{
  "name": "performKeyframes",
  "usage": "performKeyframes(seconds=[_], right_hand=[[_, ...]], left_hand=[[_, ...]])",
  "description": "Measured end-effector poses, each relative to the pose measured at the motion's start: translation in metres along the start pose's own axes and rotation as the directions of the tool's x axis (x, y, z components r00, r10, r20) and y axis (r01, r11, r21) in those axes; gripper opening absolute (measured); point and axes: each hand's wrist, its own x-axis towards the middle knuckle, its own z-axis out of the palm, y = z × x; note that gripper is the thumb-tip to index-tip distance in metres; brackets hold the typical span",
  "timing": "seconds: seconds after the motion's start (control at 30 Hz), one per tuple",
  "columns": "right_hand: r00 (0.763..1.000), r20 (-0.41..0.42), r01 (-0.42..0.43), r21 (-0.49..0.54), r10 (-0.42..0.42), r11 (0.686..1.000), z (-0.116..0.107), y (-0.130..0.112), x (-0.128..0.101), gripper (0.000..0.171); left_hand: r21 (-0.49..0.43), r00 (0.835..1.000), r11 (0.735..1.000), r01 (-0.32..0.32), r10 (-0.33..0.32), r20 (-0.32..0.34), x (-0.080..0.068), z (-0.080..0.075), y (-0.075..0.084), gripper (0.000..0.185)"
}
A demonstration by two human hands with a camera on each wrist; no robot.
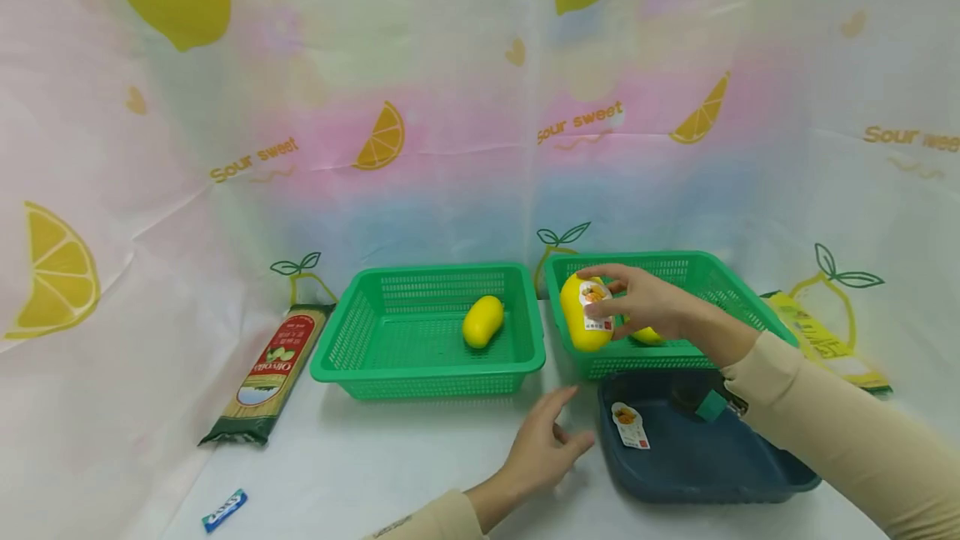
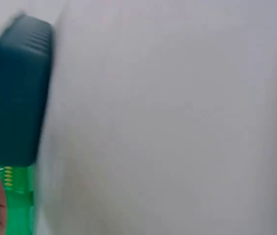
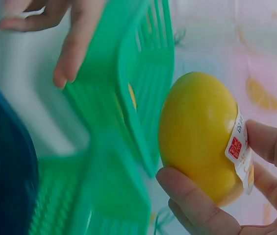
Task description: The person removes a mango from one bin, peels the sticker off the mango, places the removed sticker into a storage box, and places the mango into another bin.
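Note:
My right hand [image 1: 648, 304] holds a yellow mango [image 1: 582, 315] over the front left of the right green basket [image 1: 701, 357]. A white label [image 3: 241, 147] sits on the mango's side by the thumb, its lower edge curling away from the skin. Another mango [image 1: 647, 335] is in that basket, partly behind my hand. My left hand [image 1: 542, 448] is over the white table with relaxed fingers, holding nothing, between the left green basket [image 1: 427, 377] and the dark blue basin [image 1: 705, 486]. One more mango [image 1: 483, 322] lies in the left basket's right side.
A label [image 1: 630, 426] is inside the basin at its left. A pasta packet [image 1: 273, 373] lies left of the baskets, and a small blue-green packet [image 1: 224, 511] is at the front left. A yellow packet [image 1: 825, 344] lies at the right. A lemon-print curtain [image 1: 465, 132] hangs behind.

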Motion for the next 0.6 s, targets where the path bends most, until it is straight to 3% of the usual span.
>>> performKeyframes(seconds=[0.13,0.23,0.43,0.6], right_hand=[[0.999,0.025,0.020,0.042,-0.021,0.999,0.026,0.003,-0.010,0.070],[0.998,0.060,0.014,0.078,-0.018,0.997,0.047,0.007,-0.017,0.070],[0.989,0.148,-0.021,0.166,-0.004,0.986,0.088,0.022,-0.028,0.067],[0.987,0.156,-0.051,0.168,0.025,0.984,0.116,0.037,-0.023,0.063]], left_hand=[[-0.133,0.989,0.980,0.145,-0.144,0.015,-0.030,-0.024,0.007,0.057],[-0.191,0.976,0.958,0.212,-0.217,-0.005,-0.047,-0.043,0.009,0.057],[-0.209,0.966,0.949,0.238,-0.254,-0.053,-0.067,-0.069,0.009,0.057],[-0.225,0.961,0.946,0.232,-0.259,-0.099,-0.077,-0.079,0.007,0.060]])
